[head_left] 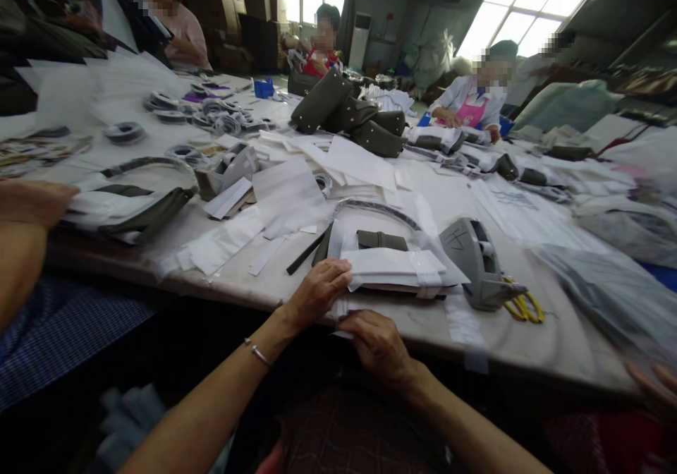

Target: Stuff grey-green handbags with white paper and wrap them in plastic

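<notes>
A dark olive handbag lies on the table in front of me. White paper is wrapped around it, and clear tape crosses the paper at its right end. The handle is wrapped too and arches behind. My left hand presses its closed fingers on the left end of the paper. Just below, at the table edge, my right hand pinches a thin whitish strip, perhaps tape. A grey tape dispenser stands to the right of the bag, with yellow-handled scissors beside it.
Another wrapped bag lies at left near a co-worker's arm. Paper sheets, tape rolls and a pile of olive bags cover the table behind. Plastic bags lie at right. Several people work around the table.
</notes>
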Available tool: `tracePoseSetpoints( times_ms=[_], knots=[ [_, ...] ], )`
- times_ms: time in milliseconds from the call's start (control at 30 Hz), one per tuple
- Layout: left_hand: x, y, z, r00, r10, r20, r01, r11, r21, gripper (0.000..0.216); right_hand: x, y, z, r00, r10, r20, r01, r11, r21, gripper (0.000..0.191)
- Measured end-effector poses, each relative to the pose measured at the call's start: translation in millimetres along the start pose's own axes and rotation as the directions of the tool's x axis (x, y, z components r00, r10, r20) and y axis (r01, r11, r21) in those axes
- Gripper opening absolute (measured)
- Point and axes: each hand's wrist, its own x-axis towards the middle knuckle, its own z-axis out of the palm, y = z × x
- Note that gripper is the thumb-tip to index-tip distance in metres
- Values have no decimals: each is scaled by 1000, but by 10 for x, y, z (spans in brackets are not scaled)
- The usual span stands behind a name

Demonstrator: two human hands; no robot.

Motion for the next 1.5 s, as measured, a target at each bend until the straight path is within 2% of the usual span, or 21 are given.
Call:
tracePoseSetpoints(
  times_ms=[167, 300, 533, 667, 833, 900, 967, 1067, 1133, 1233, 1300, 1367, 1500],
  knots=[
    [6, 0, 12, 999, -31, 7, 31, 1000, -3, 14, -95, -137, 74, 995, 98, -24, -95, 989, 109, 17],
    [7, 0, 6, 1000, -25, 13, 25, 1000, 1, 14, 23, -209, -41, 994, 107, -22, -104, 986, 132, 12],
    [-29, 0, -55, 998, 54, 38, -55, 998, 30, 13, 530, -131, -466, 998, -62, -32, 63, 998, 30, 8],
    [-64, 30, -153, 999, 22, 28, -21, 999, -31, 28, 708, 7, -562, 989, -145, -25, 145, 989, -6, 9],
    [-71, 122, -193, 995, -99, 30, 103, 980, -169, 33, 787, 56, -591, 1000, -10, 26, 9, 1000, 21, 13],
    [-51, 170, -133, 988, -143, -50, 136, 982, -134, 31, 825, 56, -584, 996, 83, 33, -85, 995, 55, 14],
    [-24, 219, -53, 972, -178, -154, 169, 983, -74, 20, 874, 77, -591, 979, 191, 64, -196, 977, 87, 16],
    [1, 278, 35, 953, -193, -233, 194, 981, -22, 8, 930, 170, -661, 946, 273, 177, -293, 951, 97, 20],
    [-2, 299, 50, 956, -190, -223, 191, 981, -19, 8, 930, 256, -729, 944, 201, 261, -229, 970, 82, 21],
    [-21, 306, 35, 962, -181, -203, 182, 983, -11, 15, 865, 364, -794, 923, -16, 384, -8, 998, 61, 51],
    [-27, 309, 22, 964, -172, -201, 175, 985, -1, 16, 796, 405, -797, 896, -84, 436, 81, 996, 25, 55],
    [-20, 321, 8, 966, -162, -200, 168, 986, 9, 15, 729, 430, -778, 896, -91, 434, 106, 994, -10, 51],
    [25, 374, -38, 967, -167, -194, 180, 982, 50, 17, 639, 470, -731, 936, -88, 341, 83, 996, 29, 48]
  ],
)
